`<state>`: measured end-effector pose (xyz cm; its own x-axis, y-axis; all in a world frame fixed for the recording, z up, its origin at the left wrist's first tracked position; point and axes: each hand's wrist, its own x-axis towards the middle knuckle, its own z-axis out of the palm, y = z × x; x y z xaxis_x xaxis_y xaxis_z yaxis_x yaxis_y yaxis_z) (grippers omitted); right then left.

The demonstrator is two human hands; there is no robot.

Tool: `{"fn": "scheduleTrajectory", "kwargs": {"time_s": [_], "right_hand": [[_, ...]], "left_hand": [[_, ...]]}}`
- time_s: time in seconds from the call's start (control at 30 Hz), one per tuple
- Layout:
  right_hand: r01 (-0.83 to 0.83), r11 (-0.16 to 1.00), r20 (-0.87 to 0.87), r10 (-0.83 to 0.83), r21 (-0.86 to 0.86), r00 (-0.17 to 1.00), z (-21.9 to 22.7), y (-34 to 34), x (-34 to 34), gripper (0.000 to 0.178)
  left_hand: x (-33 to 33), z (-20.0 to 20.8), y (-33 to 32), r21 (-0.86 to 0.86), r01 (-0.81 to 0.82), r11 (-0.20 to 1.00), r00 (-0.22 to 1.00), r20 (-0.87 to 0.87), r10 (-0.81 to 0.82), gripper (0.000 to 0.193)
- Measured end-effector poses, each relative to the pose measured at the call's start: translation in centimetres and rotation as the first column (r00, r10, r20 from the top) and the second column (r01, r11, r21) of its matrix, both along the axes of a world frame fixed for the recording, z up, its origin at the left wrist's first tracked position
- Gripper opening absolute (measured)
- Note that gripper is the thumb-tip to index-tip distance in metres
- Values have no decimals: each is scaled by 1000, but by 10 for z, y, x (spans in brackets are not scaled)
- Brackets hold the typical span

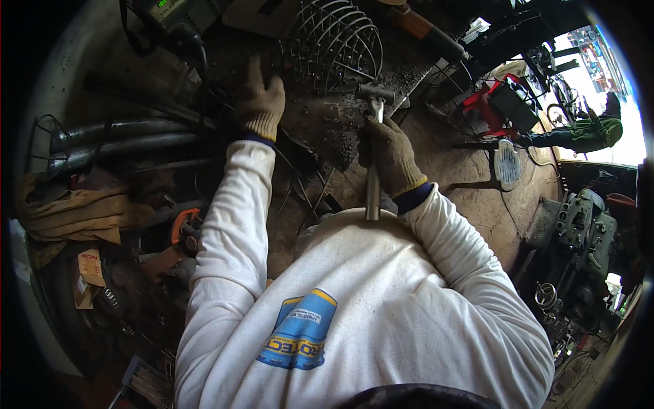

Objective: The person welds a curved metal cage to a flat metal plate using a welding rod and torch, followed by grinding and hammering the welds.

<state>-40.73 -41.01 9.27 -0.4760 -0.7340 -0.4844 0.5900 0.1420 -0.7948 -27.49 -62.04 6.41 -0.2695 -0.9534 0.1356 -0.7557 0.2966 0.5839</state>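
Note:
My right hand point(394, 153), in a tan knit glove, is closed round the metal handle of a hammer point(373, 194). Its dark head points away from me, over the edge of a dark, grimy workbench point(317, 126), and the handle's bare end comes back toward my shirt. My left hand point(262, 102), gloved alike, is raised at the left side of the bench with fingers apart and nothing visible in it. Just beyond both hands stands a rounded cage of bent metal rods point(347, 44), apart from the hammer head.
An orange-and-black power tool point(422, 31) lies at the bench's far right. A box with a green display point(165, 8) and cables sits far left. Metal pipes point(122, 140) and a cardboard box point(88, 269) are leftward. Right are a stool point(505, 163), machinery point(579, 238) and another person point(593, 133).

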Motion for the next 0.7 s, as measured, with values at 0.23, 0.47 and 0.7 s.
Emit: {"fn": "scheduleTrajectory", "kwargs": {"time_s": [0.23,0.47,0.7], "right_hand": [[18,923,-298,-142,-384,944,22,-23,16,39],[-482,862,-724,229,-160,650,57,-42,-11,53],[-231,955,-778,0,-186,629,30,-31,-128,43]], "left_hand": [[35,54,127,-370,535,760,769,-159,-619,39],[51,55,119,-220,564,796,767,-218,-604,35],[60,56,63,473,121,873,883,-453,123,27]]}}
